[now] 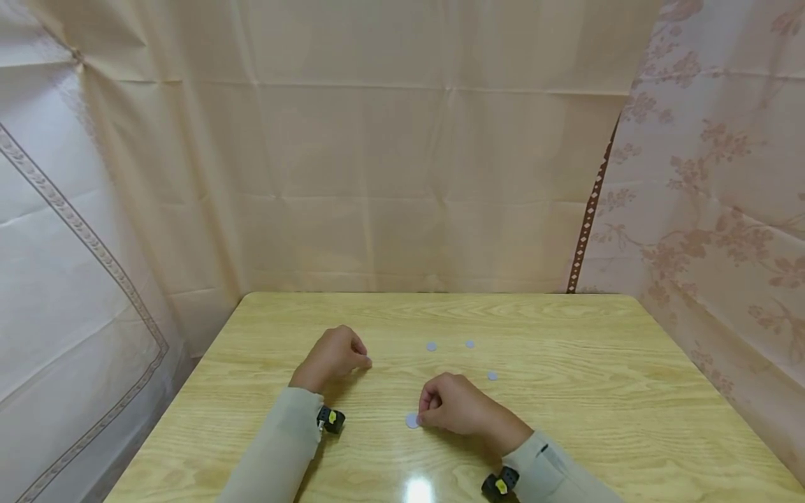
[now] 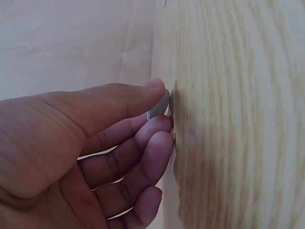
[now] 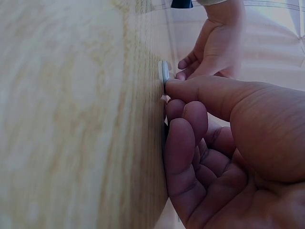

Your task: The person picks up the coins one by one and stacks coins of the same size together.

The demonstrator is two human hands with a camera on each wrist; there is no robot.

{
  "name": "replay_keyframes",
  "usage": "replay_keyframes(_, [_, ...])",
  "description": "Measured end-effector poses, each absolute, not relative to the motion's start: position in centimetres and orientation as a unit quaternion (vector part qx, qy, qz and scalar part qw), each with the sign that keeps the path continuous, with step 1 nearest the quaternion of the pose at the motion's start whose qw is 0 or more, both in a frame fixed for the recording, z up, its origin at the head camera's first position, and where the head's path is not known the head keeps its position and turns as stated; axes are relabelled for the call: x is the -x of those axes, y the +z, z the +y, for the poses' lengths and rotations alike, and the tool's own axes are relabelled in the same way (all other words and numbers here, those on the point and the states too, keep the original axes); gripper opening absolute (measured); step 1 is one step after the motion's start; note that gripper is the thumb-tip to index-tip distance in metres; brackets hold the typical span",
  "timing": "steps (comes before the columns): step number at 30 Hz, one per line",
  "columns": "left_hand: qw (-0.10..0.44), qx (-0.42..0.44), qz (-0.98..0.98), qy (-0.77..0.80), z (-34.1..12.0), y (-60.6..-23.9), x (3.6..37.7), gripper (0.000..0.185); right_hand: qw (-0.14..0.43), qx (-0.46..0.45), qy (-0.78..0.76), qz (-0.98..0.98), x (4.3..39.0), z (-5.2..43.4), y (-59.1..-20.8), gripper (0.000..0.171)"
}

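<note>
The disc (image 1: pixel 411 420) under the right hand (image 1: pixel 455 409) lies flat on the surface (image 1: pixel 566 419), face up, and being round it has no long axis to speak of; the right wrist view shows its thin edge (image 3: pixel 163 72) against the wood, with the thumb tip pressing on it and the other fingers curled beside it. The left hand (image 1: pixel 332 358), further back and to the left, pinches a second disc (image 2: pixel 158 109) between thumb and forefinger, tilted on edge just at the wood. Three more discs (image 1: pixel 431 346) lie flat beyond the hands, well apart from each other. The surface is pale wood with strong grain and a glare spot near the front edge. Creased beige sheets (image 1: pixel 402 175) hang behind it, and a floral curtain (image 1: pixel 723 209) on the right. The discs are small, thin and grey-blue.
</note>
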State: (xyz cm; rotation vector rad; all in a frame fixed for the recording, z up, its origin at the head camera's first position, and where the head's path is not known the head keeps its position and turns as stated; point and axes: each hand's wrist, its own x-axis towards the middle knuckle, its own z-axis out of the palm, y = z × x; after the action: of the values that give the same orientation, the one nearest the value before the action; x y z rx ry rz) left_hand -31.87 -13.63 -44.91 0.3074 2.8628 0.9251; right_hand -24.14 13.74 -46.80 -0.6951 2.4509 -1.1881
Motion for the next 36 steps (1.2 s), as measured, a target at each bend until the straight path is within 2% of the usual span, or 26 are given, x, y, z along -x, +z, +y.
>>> replay_keyframes(5, [0.070,-0.103,0.944,0.306,-13.8,-45.0,32.0,0.011,0.162,0.244,-0.415,0.861,24.1,13.7,-46.7,0.013])
replay_keyframes(15, [0.053,-0.122,0.959,0.251,-13.8,-45.1,32.0,0.011,0.160,0.246,-0.416,0.861,24.1,13.6,-46.7,0.013])
replay_keyframes(36, [-0.038,-0.161,0.957,0.237,-12.8,-43.9,30.9,0.017,0.165,0.242,-0.413,0.862,24.1,13.6,-46.6,0.012])
